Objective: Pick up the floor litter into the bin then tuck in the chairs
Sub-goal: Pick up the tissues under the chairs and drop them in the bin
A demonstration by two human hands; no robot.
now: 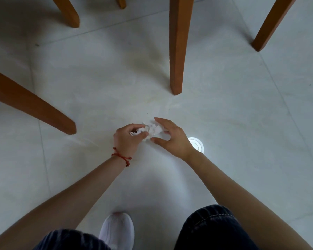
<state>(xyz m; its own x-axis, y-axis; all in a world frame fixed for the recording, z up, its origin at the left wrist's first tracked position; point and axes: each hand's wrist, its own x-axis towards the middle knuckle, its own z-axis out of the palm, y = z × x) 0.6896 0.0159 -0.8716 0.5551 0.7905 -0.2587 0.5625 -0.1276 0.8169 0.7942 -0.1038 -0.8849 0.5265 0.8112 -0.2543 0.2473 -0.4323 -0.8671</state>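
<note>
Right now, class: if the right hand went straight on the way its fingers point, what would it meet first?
The right hand points up and left in the picture, fingers spread. The crumpled white tissue lies right at its fingertips, so it probably meets that first, with the left hand gripping tissue just beyond.

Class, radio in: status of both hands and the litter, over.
Left hand gripping tissue. Right hand open, fingers round it. Bin not in view. Chair leg stands beyond, clear.
</note>
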